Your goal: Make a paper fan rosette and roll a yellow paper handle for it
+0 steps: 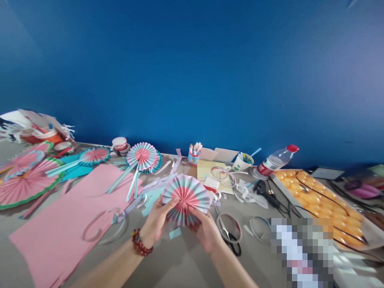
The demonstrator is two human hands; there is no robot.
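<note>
Between my two hands is a round pleated paper fan point(186, 194) in lilac, pink and pale blue, its folds spread from the centre. My left hand point(159, 218) grips its lower left side with the thumb on the front. On the lower right side, my right hand point(204, 226) pinches the rim, the other fingers hidden behind the paper. A small pale blue paper scrap point(175, 233) lies on the table below the fan. Scissors point(229, 236) with black handles rest just right of my right hand, under a tape ring.
Pink paper sheets point(81, 220) cover the left table, near finished paper fans point(142, 157). A pencil cup point(194, 155) stands by the blue wall. To the right are a plastic bottle point(274, 162), a black glue gun point(267, 194) with a cord, and a tray of orange balls point(321, 200).
</note>
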